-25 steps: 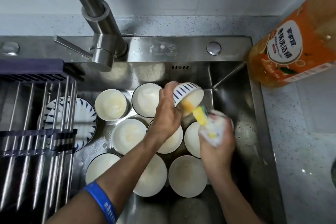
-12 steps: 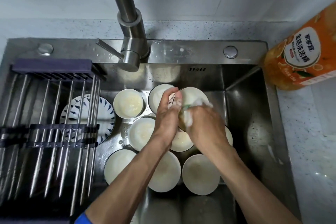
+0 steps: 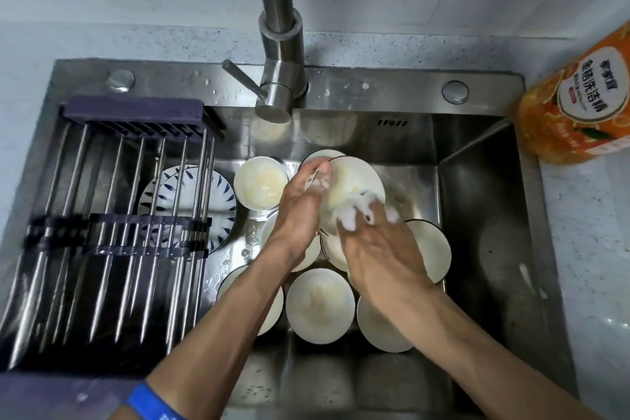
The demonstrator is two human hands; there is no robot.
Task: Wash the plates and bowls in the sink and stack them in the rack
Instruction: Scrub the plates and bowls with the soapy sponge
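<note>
A speckled grey stone bench (image 3: 586,249) frames the stainless steel sink (image 3: 477,201), under a brushed steel tap (image 3: 281,44). The white ceramic bowl (image 3: 354,181) being washed is held tilted above the others; a second ago its blue-striped outside faced the camera, now its pale inside does. The left hand (image 3: 300,211) grips its rim, fingers curled over the edge. The right hand (image 3: 371,242), foamy, presses a sponge into it, fingers bent round the sponge, so scrubbing has probably moved to the inside. Below both hands sit more soiled white bowls (image 3: 320,305). Left of the left hand, a blue-patterned plate (image 3: 218,194) lies beneath the bare steel-rod rack (image 3: 112,215). Beyond the right hand stands an orange detergent bottle (image 3: 579,102).
</note>
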